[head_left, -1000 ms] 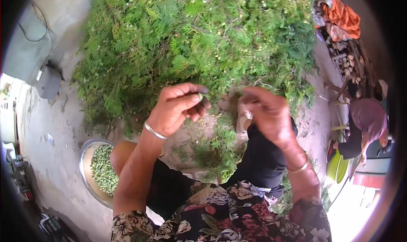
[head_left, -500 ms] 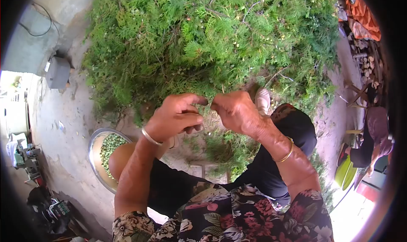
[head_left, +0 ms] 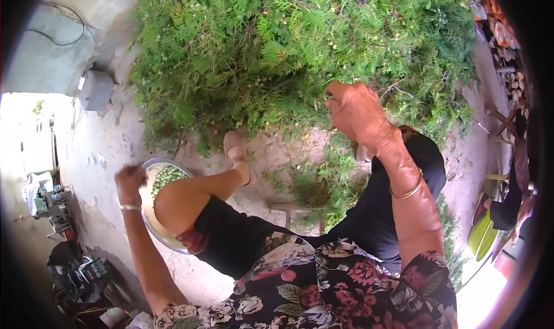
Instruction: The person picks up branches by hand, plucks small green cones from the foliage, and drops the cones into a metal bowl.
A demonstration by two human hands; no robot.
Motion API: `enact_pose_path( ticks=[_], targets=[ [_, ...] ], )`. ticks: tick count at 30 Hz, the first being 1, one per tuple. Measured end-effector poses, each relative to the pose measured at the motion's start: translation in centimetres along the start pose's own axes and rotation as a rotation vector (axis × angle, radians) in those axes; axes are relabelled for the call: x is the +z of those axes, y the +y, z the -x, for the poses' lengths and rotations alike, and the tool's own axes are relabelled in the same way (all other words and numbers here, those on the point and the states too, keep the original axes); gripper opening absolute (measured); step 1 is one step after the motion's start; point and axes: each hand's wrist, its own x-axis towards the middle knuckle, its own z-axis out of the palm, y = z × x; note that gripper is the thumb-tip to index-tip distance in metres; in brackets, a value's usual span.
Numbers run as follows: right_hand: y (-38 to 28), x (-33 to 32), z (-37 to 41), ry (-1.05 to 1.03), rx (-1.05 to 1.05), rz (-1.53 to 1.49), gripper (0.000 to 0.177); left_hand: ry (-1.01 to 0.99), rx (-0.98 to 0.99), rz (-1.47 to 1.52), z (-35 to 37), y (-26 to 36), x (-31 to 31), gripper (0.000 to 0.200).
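Grip, right hand: right hand (head_left: 355, 107) is raised at the near edge of the green branches (head_left: 277, 52), fingers bunched closed and seemingly pinching a thin stem; what lies inside the fist is hidden.
Grip, left hand: left hand (head_left: 130, 182) hangs over the rim of the metal bowl (head_left: 151, 222), fingers curled inward. It is blurred, so I cannot tell whether it holds anything or how tightly it is closed.
Where the greens are: the branches are heaped in a broad pile ahead of the knees, touching the right hand. The green pods (head_left: 166, 176) lie in the bowl, just beside the left hand and partly hidden behind the raised knee.
Handling: the branches look light, feathery and springy, likely tangled with each other, so a hold low on a woody stem should serve better than one on the soft tips. The pods look small, round and prone to rolling, so they probably need a cupped pinch.
Surface: bare, dusty ground (head_left: 277, 150), with the bowl resting on it and a sandalled foot (head_left: 236, 150) planted near the pile.
Room: outdoor yard. A grey box (head_left: 95, 89) sits by a wall at the left, stacked firewood (head_left: 511, 78) at the right, and another person (head_left: 511, 208) is seated at the right edge, well apart.
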Motion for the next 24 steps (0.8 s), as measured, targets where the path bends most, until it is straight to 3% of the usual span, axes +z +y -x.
enact_pose_path(
  ticks=[2, 3, 4, 5, 6, 8, 9, 10, 11, 14, 16, 17, 18, 19, 21, 24],
  targets=[
    [0.2, -0.4, 0.0, 0.019, -0.006, -0.031, 0.016, -0.049, -0.176, -0.015, 0.3, -9.0, -3.3, 0.015],
    [0.1, -0.9, 0.1, 0.036, 0.009, -0.058, 0.013, -0.013, -0.210, -0.217, 0.6, -13.3, -4.3, 0.018],
    [0.1, -1.4, 0.3, 0.052, 0.027, -0.082, 0.014, 0.003, -0.051, -0.796, 2.0, -14.6, -5.0, 0.024],
    [0.2, -1.7, 0.4, 0.052, 0.030, -0.083, 0.014, 0.152, -0.137, -0.830, 0.9, -23.3, -6.6, 0.039],
    [0.5, -2.0, 0.4, 0.071, 0.029, -0.116, 0.015, 0.147, -0.135, -0.831, 0.6, -22.2, -6.6, 0.039],
    [0.7, -3.1, 0.1, 0.088, 0.029, -0.141, 0.016, -0.138, 0.008, -0.907, -0.5, -18.7, -6.0, 0.050],
    [0.5, -3.9, -0.2, 0.097, 0.017, -0.225, 0.016, -0.100, 0.244, -0.889, -2.7, -19.9, -5.7, 0.052],
    [0.3, -4.8, -0.5, 0.107, 0.007, -0.311, 0.017, -0.132, 0.129, -0.665, -1.1, -10.1, -2.1, 0.043],
    [-0.1, -5.7, -0.8, 0.128, 0.014, -0.342, 0.019, -0.224, 0.073, -0.583, -4.5, -10.3, -1.0, 0.038],
    [-0.6, -7.5, -2.2, 0.227, -0.014, -0.339, 0.019, -0.331, 0.615, -0.586, -6.0, 1.6, 8.1, 0.045],
    [0.4, -6.6, -3.1, 0.305, 0.002, -0.354, 0.019, -0.476, 0.559, -0.755, -6.2, 8.1, 15.3, 0.036],
    [0.9, -6.1, -3.4, 0.332, 0.054, -0.458, 0.019, -0.542, 0.697, -0.769, -5.8, 10.1, 18.8, 0.039],
    [1.4, -5.7, -3.6, 0.356, 0.106, -0.563, 0.019, -0.565, 0.802, -0.569, -6.5, 9.0, 23.0, 0.036],
    [1.7, -5.4, -3.7, 0.354, 0.117, -0.562, 0.019, -0.572, 1.032, -0.574, -7.0, 8.6, 27.1, 0.034],
    [2.2, -5.4, -3.4, 0.309, 0.235, -0.711, 0.019, -0.723, 0.788, -0.458, -4.7, 10.5, 34.1, 0.031],
    [2.3, -5.7, -3.3, 0.312, 0.213, -0.818, 0.019, -0.641, 0.663, -0.438, -2.8, 10.5, 42.8, 0.030]
  ],
)
